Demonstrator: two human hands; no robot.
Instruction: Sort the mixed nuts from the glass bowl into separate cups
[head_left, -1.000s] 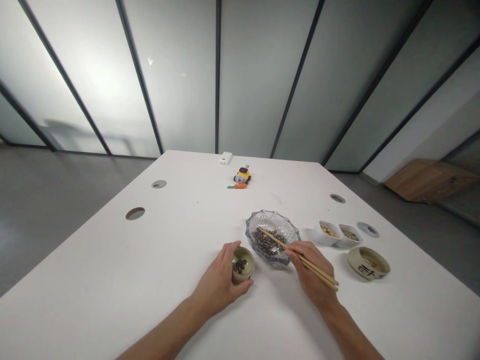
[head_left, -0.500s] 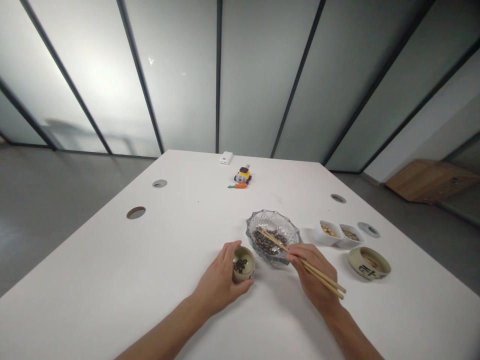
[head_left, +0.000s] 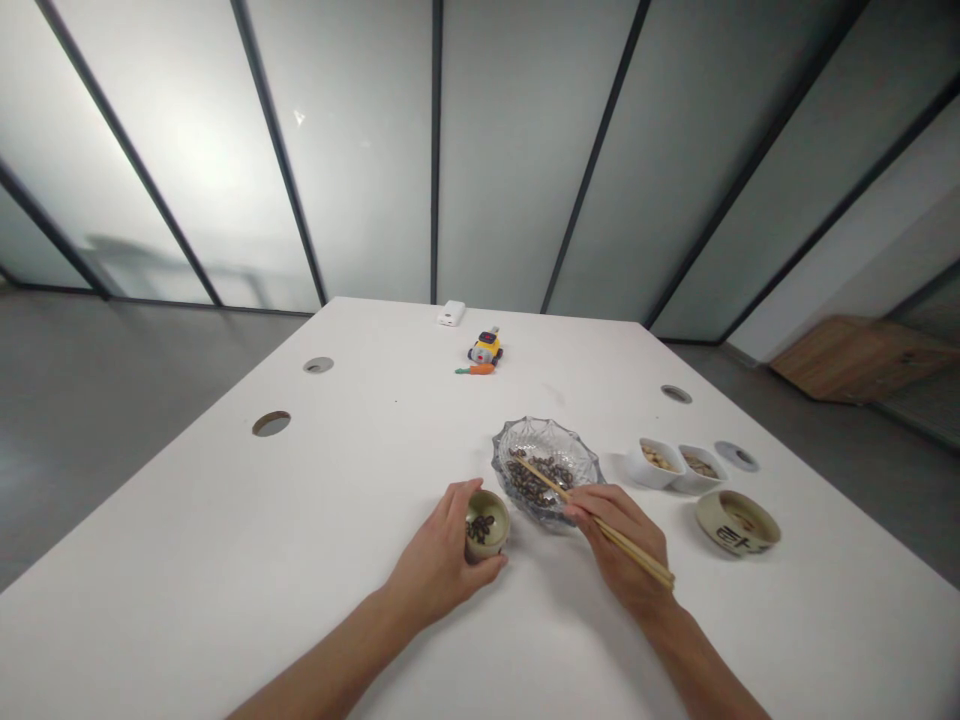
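My left hand is closed round a small greenish ceramic cup standing on the table. Several dark beans lie in the bottom of the cup. Just beyond and to the right is a clear glass bowl with a scalloped rim, and many dark brown beans are in it. A pair of wooden chopsticks is pinched in my right hand; the tips reach among the beans in the bowl. Whether a bean is caught between the tips, I cannot tell.
To the right stand two joined white dishes with pale pieces inside, and a round ceramic bowl with dark markings. Farther back on the white table are a yellow toy vehicle, a toy carrot and a white box-shaped item.
My right hand has shifted slightly left, and the chopstick tips have moved left in the glass bowl. The chopsticks' rear ends are closer together. My left hand keeps the cup in place.
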